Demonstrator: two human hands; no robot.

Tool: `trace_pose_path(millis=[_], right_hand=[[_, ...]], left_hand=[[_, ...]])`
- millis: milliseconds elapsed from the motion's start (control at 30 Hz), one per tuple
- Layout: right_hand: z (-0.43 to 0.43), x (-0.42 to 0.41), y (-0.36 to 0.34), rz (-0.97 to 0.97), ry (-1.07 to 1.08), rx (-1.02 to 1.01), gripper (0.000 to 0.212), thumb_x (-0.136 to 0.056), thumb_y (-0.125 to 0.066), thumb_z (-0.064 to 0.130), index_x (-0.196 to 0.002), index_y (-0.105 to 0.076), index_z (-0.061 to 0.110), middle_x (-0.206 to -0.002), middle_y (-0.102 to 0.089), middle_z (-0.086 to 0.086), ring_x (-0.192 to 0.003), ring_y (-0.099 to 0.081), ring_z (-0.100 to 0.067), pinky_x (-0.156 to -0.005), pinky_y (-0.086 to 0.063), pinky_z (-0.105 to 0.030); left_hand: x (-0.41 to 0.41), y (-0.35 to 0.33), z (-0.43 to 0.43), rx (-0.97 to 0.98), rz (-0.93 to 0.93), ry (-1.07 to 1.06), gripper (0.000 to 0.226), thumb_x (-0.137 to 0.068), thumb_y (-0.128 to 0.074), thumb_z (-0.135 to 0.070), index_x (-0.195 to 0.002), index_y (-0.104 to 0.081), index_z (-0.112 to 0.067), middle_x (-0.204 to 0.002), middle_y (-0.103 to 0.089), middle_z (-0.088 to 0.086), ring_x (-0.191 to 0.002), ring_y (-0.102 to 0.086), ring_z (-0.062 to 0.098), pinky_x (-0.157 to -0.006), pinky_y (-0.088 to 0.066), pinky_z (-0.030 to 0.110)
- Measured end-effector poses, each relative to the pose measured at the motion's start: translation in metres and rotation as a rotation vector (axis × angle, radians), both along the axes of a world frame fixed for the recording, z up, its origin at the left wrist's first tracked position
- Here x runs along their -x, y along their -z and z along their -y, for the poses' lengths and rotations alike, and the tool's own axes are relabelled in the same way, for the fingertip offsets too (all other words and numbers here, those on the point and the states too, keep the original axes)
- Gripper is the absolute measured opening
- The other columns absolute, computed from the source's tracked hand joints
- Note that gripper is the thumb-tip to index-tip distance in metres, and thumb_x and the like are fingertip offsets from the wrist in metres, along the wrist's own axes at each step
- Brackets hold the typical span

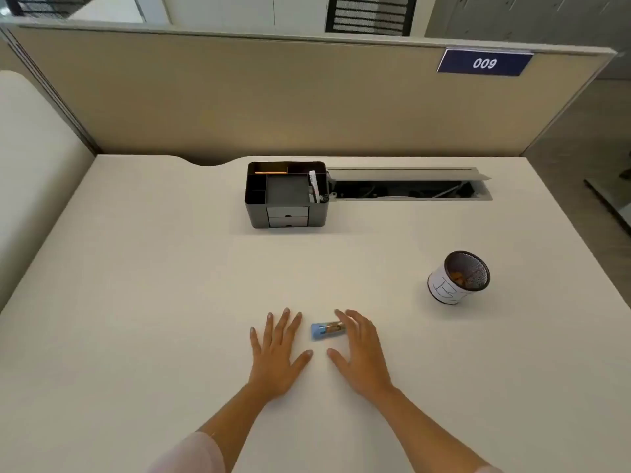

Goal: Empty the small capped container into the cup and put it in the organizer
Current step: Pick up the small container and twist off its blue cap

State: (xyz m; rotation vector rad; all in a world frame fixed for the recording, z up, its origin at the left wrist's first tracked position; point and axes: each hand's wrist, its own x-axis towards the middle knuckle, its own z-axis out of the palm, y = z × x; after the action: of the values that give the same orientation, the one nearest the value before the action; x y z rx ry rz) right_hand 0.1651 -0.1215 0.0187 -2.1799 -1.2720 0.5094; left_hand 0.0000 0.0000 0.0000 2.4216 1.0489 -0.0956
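A wide cream-coloured desk top (170,285) fills the view, backed by a beige partition panel (239,97) at the far edge. A black plastic desk organizer with small grey drawers (286,196) stands far centre. A black mesh cup wrapped in white paper (457,277) sits to the right, well apart. Near centre, the left hand (277,353) lies flat, fingers spread. The right hand (362,353) is open too, its fingertips at the end of the small clear container with a blue cap (327,330), which lies on its side between both hands.
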Motion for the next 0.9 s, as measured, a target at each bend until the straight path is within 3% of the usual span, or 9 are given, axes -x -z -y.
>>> trace_pose_path(millis=[133,267,400,467,533,600,700,800,900], right_hand=[[-0.031,-0.006,-0.003,0.173,-0.181,0.017,0.049,-0.086,-0.064,0.041,-0.133,-0.052,0.037,-0.131,-0.057,0.009,-0.122,-0.044,-0.018,-0.110,-0.034,-0.034],[-0.044,-0.011,-0.005,0.231,-0.187,0.063,0.033,-0.081,-0.068,0.042,-0.114,-0.068,0.036,-0.097,-0.072,0.011,-0.101,-0.059,-0.017,-0.094,-0.036,-0.034],[-0.054,-0.013,-0.019,0.026,0.059,0.009,0.030,-0.085,-0.066,0.042,-0.114,-0.065,0.036,-0.103,-0.070,0.015,-0.103,-0.054,-0.010,-0.085,-0.031,-0.030],[-0.058,-0.014,-0.032,-0.163,0.194,-0.053,0.028,-0.086,-0.066,0.043,-0.113,-0.060,0.036,-0.103,-0.068,0.016,-0.099,-0.055,-0.008,-0.086,-0.037,-0.029],[-0.062,-0.017,-0.048,-0.363,0.268,-0.124,0.028,-0.086,-0.068,0.039,-0.111,-0.058,0.032,-0.103,-0.068,0.014,-0.093,-0.060,-0.010,-0.081,-0.049,-0.026],[-0.065,-0.017,-0.067,-0.489,0.292,-0.163,0.028,-0.085,-0.070,0.033,-0.110,-0.057,0.029,-0.102,-0.068,0.011,-0.088,-0.063,-0.012,-0.072,-0.053,-0.019],[-0.066,-0.015,-0.090,-0.557,0.310,-0.229,0.029,-0.084,-0.072,0.032,-0.108,-0.058,0.025,-0.098,-0.068,0.012,-0.084,-0.068,-0.009,-0.070,-0.056,-0.019],[-0.063,-0.013,-0.104,-0.556,0.312,-0.286,0.029,-0.084,-0.073,0.031,-0.107,-0.058,0.023,-0.104,-0.068,0.009,-0.081,-0.069,-0.009,-0.070,-0.056,-0.019],[-0.057,-0.012,-0.117,-0.531,0.299,-0.310,0.026,-0.082,-0.072,0.038,-0.102,-0.059,0.027,-0.103,-0.066,0.014,-0.086,-0.065,-0.012,-0.072,-0.056,-0.023]], left_hand=[[-0.016,-0.006,-0.007,0.004,-0.003,-0.014,0.080,-0.079,-0.006,-0.078,-0.150,-0.001,-0.041,-0.162,0.005,-0.010,-0.147,0.017,0.018,-0.112,0.015,0.056],[-0.026,-0.008,-0.012,0.065,0.092,-0.076,0.075,-0.080,-0.023,-0.072,-0.148,-0.025,-0.039,-0.161,-0.016,-0.008,-0.150,0.005,0.021,-0.114,0.012,0.055],[-0.045,-0.027,-0.014,0.158,0.244,-0.181,0.052,-0.089,-0.047,-0.049,-0.138,-0.046,-0.032,-0.151,-0.040,-0.004,-0.149,-0.010,0.026,-0.118,0.000,0.051],[-0.054,-0.033,-0.016,0.211,0.296,-0.200,0.046,-0.091,-0.059,-0.031,-0.136,-0.048,-0.028,-0.147,-0.046,-0.003,-0.147,-0.018,0.027,-0.119,-0.010,0.048],[-0.064,-0.045,-0.017,0.339,0.365,-0.180,0.043,-0.090,-0.060,-0.032,-0.133,-0.052,-0.030,-0.141,-0.053,-0.005,-0.140,-0.033,0.023,-0.117,-0.024,0.043],[-0.073,-0.062,-0.015,0.496,0.437,-0.158,0.031,-0.093,-0.055,-0.032,-0.123,-0.055,-0.037,-0.125,-0.063,-0.009,-0.122,-0.053,0.012,-0.104,-0.042,0.035],[-0.082,-0.085,-0.012,0.600,0.475,-0.148,0.021,-0.099,-0.045,-0.028,-0.108,-0.053,-0.046,-0.111,-0.067,-0.009,-0.106,-0.062,0.010,-0.091,-0.051,0.028],[-0.081,-0.099,-0.010,0.555,0.506,-0.150,0.017,-0.099,-0.042,-0.029,-0.110,-0.053,-0.036,-0.107,-0.068,-0.010,-0.100,-0.065,0.009,-0.089,-0.054,0.034],[-0.080,-0.113,-0.009,0.432,0.498,-0.136,0.016,-0.099,-0.041,-0.033,-0.107,-0.050,-0.023,-0.088,-0.067,-0.008,-0.081,-0.066,0.014,-0.072,-0.055,0.037]])
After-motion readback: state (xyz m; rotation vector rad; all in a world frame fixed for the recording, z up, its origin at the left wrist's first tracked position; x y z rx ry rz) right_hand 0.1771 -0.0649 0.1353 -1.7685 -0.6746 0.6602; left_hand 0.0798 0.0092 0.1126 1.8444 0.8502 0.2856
